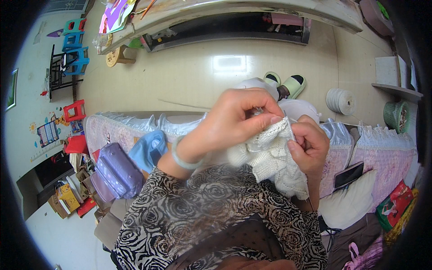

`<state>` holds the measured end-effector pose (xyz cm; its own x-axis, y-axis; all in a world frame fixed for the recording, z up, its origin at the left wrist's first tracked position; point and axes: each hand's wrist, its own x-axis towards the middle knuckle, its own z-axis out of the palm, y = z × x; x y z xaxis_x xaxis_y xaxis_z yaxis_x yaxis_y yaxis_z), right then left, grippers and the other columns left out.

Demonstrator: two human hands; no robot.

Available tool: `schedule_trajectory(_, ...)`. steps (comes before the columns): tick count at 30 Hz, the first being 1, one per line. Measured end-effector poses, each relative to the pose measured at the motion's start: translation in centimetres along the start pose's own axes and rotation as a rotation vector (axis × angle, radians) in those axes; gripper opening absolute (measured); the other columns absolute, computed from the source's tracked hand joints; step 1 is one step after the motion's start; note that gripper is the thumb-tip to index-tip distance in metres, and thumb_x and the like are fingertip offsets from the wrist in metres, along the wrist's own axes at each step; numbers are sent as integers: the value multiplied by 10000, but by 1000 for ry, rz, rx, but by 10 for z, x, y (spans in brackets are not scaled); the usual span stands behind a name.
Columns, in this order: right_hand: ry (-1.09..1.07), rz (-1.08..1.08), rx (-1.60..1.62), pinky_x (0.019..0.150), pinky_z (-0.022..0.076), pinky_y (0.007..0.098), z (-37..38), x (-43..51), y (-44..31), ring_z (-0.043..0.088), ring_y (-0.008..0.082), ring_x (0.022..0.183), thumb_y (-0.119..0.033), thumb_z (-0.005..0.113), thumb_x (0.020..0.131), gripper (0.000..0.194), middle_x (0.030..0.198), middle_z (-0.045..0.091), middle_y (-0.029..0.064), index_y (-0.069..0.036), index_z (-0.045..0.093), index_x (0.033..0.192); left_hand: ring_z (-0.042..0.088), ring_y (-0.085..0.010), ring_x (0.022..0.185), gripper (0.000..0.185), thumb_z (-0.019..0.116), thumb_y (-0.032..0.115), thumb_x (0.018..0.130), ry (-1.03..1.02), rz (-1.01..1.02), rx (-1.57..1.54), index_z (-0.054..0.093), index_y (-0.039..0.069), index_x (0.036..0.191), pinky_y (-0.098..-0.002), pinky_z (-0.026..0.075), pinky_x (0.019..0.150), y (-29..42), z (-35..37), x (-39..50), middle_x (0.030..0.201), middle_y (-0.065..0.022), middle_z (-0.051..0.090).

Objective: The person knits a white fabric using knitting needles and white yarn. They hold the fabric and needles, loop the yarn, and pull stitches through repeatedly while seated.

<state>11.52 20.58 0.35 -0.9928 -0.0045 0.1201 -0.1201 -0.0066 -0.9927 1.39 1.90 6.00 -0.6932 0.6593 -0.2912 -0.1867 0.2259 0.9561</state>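
Observation:
My left hand [244, 116], with a pale green bangle [182, 157] on its wrist, pinches the upper edge of a cream knitted piece [273, 165]. A thin knitting needle [289, 128] runs along the right edge of the knitting, between my two hands. My right hand [308, 143] grips the knitting at that needle, fingers curled. The fabric hangs in folds over my patterned top. A long thin rod [182, 103] sticks out leftward behind my left hand; its other end is hidden. A strand of white yarn [337, 122] leads off to the right of my right hand.
A cone of white yarn [341, 102] lies on the tiled floor at right. On the sofa [381, 157] are a phone [348, 175], a cushion [347, 202], a purple backpack [118, 172] and a blue cap [148, 150]. Ahead stands a table [236, 8]; a green basket [396, 116] is at far right.

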Motion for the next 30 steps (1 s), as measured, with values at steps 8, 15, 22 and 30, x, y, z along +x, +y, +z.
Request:
schedule_trajectory(8,22,-19,-5,486,271,218,1,0,1,358,68,562,63,628,668,274,687,399,-11,8,645,937,579,-67,802,65,612,-2,861,60,-11,-62,668,-16,891,-211,462,708,-3,6,-3,852,-34,649)
schedule_trajectory(15,42,-12,14,495,271,215,2,-1,1,353,66,570,69,620,677,273,691,399,-17,5,644,941,586,-69,812,88,605,-2,871,88,-49,-177,665,-18,932,-210,471,727,-7,11,-5,876,-32,658)
schedule_trajectory(22,51,5,24,508,278,214,2,-2,0,359,69,579,66,617,685,266,694,401,-21,8,644,944,593,-77,837,102,604,-5,872,117,-56,-206,663,-21,954,-217,478,754,-8,14,-5,910,-38,662)
schedule_trajectory(30,69,-17,31,512,286,224,2,-2,4,365,74,581,55,617,687,261,677,394,-21,2,649,941,597,-92,877,167,577,-23,879,195,52,-196,665,-31,1021,-221,477,782,-12,22,-4,948,-48,663)
